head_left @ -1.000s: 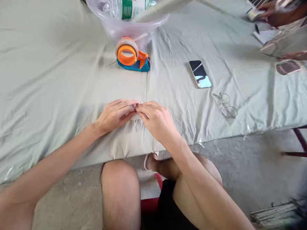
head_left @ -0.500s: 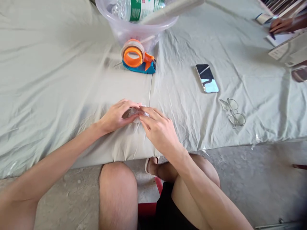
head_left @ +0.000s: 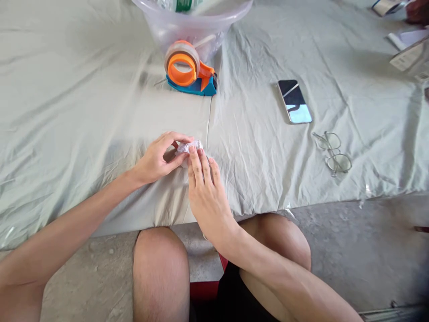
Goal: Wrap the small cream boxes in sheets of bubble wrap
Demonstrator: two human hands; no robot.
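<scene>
Near the table's front edge lies a small crumpled bundle of clear plastic (head_left: 190, 146), partly covered by my fingers. My left hand (head_left: 163, 154) grips its left side, thumb below and fingers above. Across its near right side lie the outstretched fingers of my right hand (head_left: 207, 188), pressing on it with the palm down. What the plastic wraps, if anything, cannot be made out. Beyond my hands an orange and blue tape dispenser (head_left: 191, 71) holds a roll of tape.
A translucent plastic basin (head_left: 197, 27) with a green-labelled bottle (head_left: 183, 4) stands behind the dispenser. To the right lie a phone (head_left: 295, 102) and eyeglasses (head_left: 333, 152) on the grey-green tablecloth (head_left: 83, 98). Another person's hand (head_left: 417, 11) shows near papers (head_left: 407, 38) at the top right.
My right hand has turned and flattened, its fingers now stretched over the plastic instead of pinching at it. My left hand keeps its hold. The view has shifted slightly.
</scene>
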